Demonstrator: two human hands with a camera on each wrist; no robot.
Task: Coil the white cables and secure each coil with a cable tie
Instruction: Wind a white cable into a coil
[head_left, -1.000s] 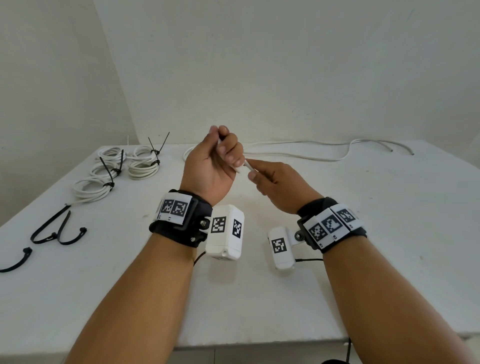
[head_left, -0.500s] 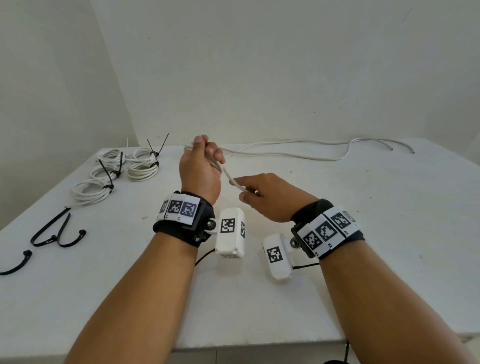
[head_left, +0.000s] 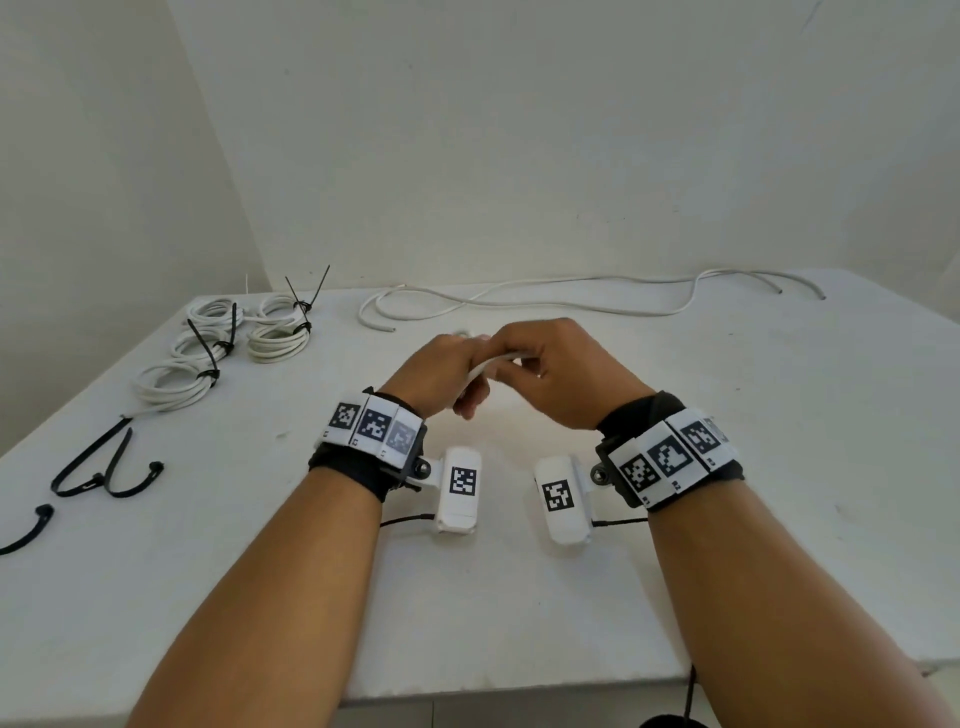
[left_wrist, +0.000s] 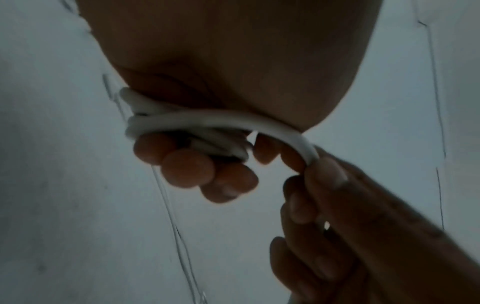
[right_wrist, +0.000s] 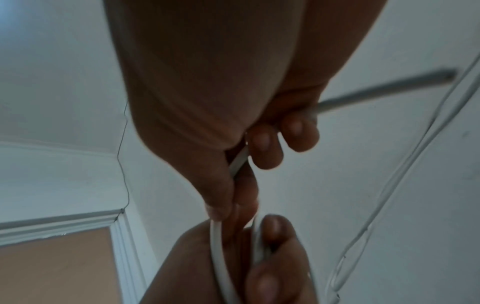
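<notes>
A white cable (head_left: 491, 365) runs between my two hands, which meet above the middle of the table (head_left: 779, 467). My left hand (head_left: 460, 387) has its fingers curled, and several turns of the cable form a small coil (left_wrist: 182, 123) around them. My right hand (head_left: 519, 366) sits just to the right, touching the left. Its thumb and fingers (left_wrist: 322, 170) pinch the free run of the cable (right_wrist: 235, 164) where it leaves the coil. How much cable trails beyond the right hand is hidden.
Several tied white coils (head_left: 174, 387) lie at the back left. Loose black cable ties (head_left: 104, 470) rest near the left edge. Uncoiled white cables (head_left: 519, 304) stretch along the back of the table. A black cord hangs at the front edge (head_left: 688, 691).
Both hands have come down nearer the table and closed together. The right hand has carried the cable across the left hand, laying more of it around the left fingers.
</notes>
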